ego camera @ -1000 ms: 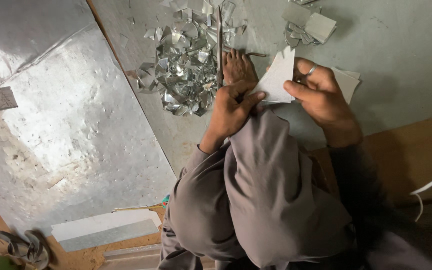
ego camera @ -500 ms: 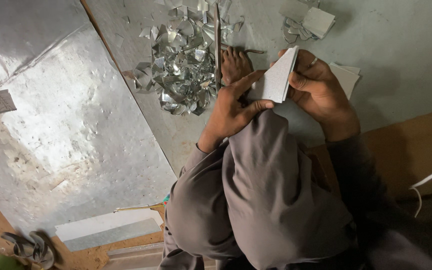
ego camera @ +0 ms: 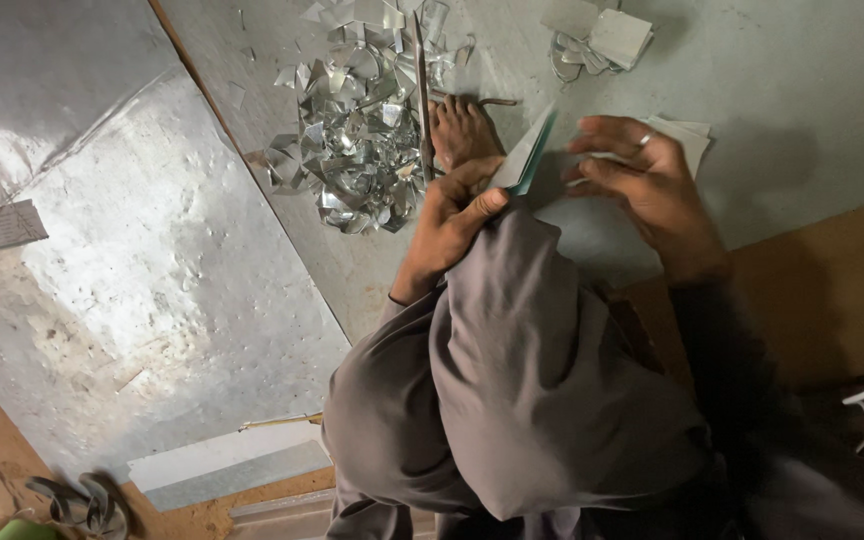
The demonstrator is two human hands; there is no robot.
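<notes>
we see our left hand (ego camera: pixel 457 215) curled just above the raised knee, thumb and fingers pinched together on the near edge of a small pale metal piece (ego camera: pixel 527 152) that stands tilted on edge, its thin side showing a greenish line. our right hand (ego camera: pixel 642 185) sits to the right of it, wrist bent, fingers half bent and slightly apart, a ring on one finger; its fingertips reach toward the piece and rest over a flat pale sheet (ego camera: pixel 682 140) on the floor, but we cannot tell whether they grip anything. a bare foot (ego camera: pixel 462 130) lies just beyond the left hand, toes pointing away, beside a thin dark rod (ego camera: pixel 422 95) that runs far to near. left of the rod, a heap of shiny metal scraps (ego camera: pixel 352 140) spreads over the grey floor (ego camera: pixel 802 90). at the far right lies a small stack of square pale pieces (ego camera: pixel 617 35) with a few curled offcuts. to the left a large dull metal sheet (ego camera: pixel 102 270) covers the ground, with a small grey square tag (ego camera: pixel 14 222) lying on it
</notes>
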